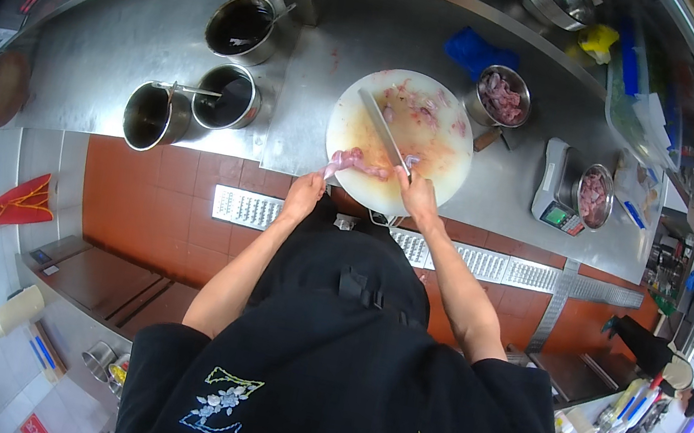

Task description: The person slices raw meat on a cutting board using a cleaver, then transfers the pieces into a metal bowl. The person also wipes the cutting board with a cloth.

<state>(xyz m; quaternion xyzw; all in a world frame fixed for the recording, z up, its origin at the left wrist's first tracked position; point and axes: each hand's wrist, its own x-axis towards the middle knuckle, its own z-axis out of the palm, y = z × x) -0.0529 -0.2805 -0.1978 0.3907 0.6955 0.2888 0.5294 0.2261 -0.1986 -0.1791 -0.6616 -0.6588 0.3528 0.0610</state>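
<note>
My left hand (305, 196) grips one end of a strip of raw meat (351, 160) at the near left rim of a round white cutting board (350, 117). The meat's other end rests on the board. In my right hand (418, 195) is a knife (384, 128), its wide blade slanting up and left across the board. A small pale scrap (411, 160) lies just beside the knife near my fingers. Toward the far side of the board are several raw meat pieces (424, 107) among red smears.
A metal pot of cut meat (503, 97) stands right of the board, before a blue cloth or bag (474, 51). Farther right, a digital scale (554, 182) bears a metal bowl of meat (592, 197). Metal pots of dark liquid (227, 97) stand left. Another person (649, 346) is far right.
</note>
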